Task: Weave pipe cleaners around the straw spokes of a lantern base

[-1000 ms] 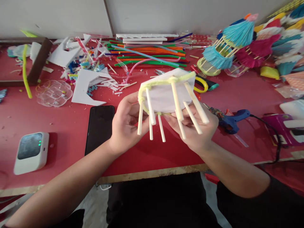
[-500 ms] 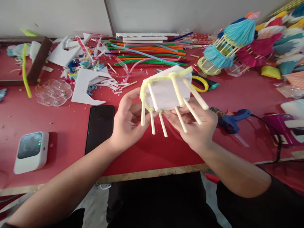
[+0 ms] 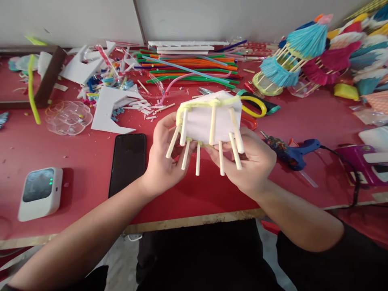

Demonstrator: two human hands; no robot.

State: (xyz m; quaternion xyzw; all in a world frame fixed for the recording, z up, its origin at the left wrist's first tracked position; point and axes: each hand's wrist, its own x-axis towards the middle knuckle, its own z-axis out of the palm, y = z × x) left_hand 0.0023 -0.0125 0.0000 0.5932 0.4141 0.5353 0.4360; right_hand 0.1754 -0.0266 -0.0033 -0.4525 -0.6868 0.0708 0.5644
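Between my two hands, above the table's front half, is a white foam board piece (image 3: 197,125) with several wooden sticks (image 3: 213,121) standing out from its edge toward me. A pale yellow pipe cleaner (image 3: 198,104) winds around the stick bases along the far and left sides; its loose end points right. My left hand (image 3: 160,161) grips the board's left and near edge, thumb close to the sticks. My right hand (image 3: 253,161) pinches the near right edge. Some fingertips are hidden behind the board and sticks.
A phone (image 3: 127,163) lies by my left forearm, a white device (image 3: 41,195) farther left. On the right are a blue glue gun (image 3: 297,154) with its cord and yellow-handled scissors (image 3: 262,106). Pipe cleaners (image 3: 194,68), foam scraps (image 3: 110,109) and blue paper-like lantern shapes (image 3: 279,72) lie behind.
The foam board with its sticks has tilted and shifted slightly left, so the sticks now point more straight down in view. Both hands keep their hold.
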